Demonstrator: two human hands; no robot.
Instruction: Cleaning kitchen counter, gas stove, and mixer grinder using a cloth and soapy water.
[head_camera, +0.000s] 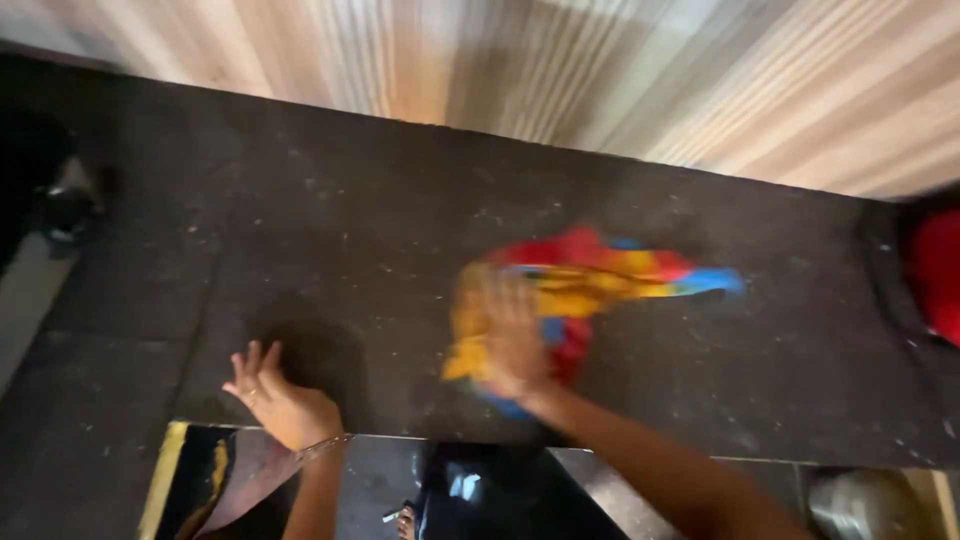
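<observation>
The right hand (515, 340) lies flat, fingers spread, on the near end of a multicoloured cloth (590, 285), which stretches away to its right across the dark counter (330, 210). The left hand (280, 395) rests open and empty, well apart.

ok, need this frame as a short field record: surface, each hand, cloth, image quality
surface: dark speckled countertop, striped wall behind
left hand: left hand flat on the countertop's near edge, fingers spread, holds nothing
right hand: right hand pressed on the multicoloured cloth
cloth: red, yellow, blue, bunched
edge item: red object at far right
quality: motion-blurred
</observation>
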